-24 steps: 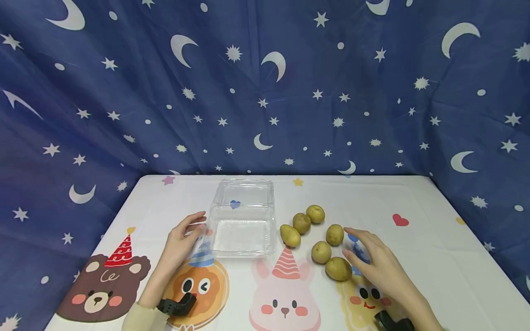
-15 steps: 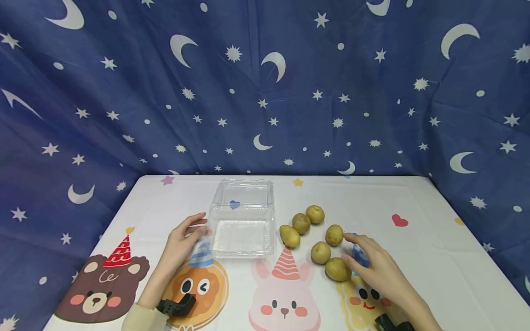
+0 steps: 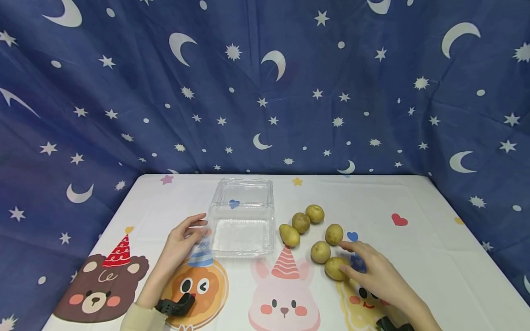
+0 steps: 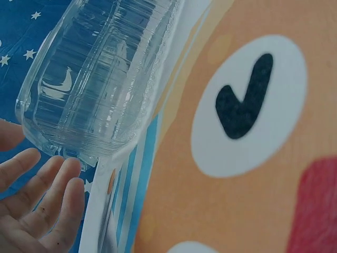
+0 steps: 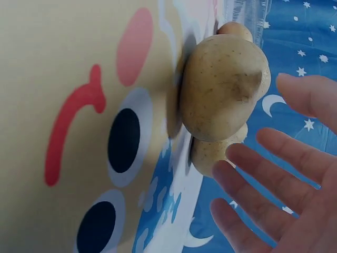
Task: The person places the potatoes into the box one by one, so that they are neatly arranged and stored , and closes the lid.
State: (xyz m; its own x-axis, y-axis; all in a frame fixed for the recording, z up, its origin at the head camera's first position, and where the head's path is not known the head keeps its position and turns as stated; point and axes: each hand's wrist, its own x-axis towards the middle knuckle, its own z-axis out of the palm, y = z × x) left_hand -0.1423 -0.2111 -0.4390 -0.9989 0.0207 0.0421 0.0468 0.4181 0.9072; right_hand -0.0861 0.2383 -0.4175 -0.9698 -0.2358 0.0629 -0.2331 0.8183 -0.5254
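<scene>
Here, the nearest yellow-brown oval potato [image 3: 333, 269], long axis roughly left-to-right, lies just left of the right hand [image 3: 372, 270]; this and the left hand [image 3: 181, 236], fingers parted, hold nothing.

Before me, a deep blue curtain [image 3: 298, 115] scattered with pale moons and stars hangs in soft folds behind and along both sides of a white worktop [image 3: 439, 262], its surface printed with a brown bear [image 3: 99, 287], a pink rabbit [image 3: 285, 292] and a red heart [image 3: 399, 219].
</scene>
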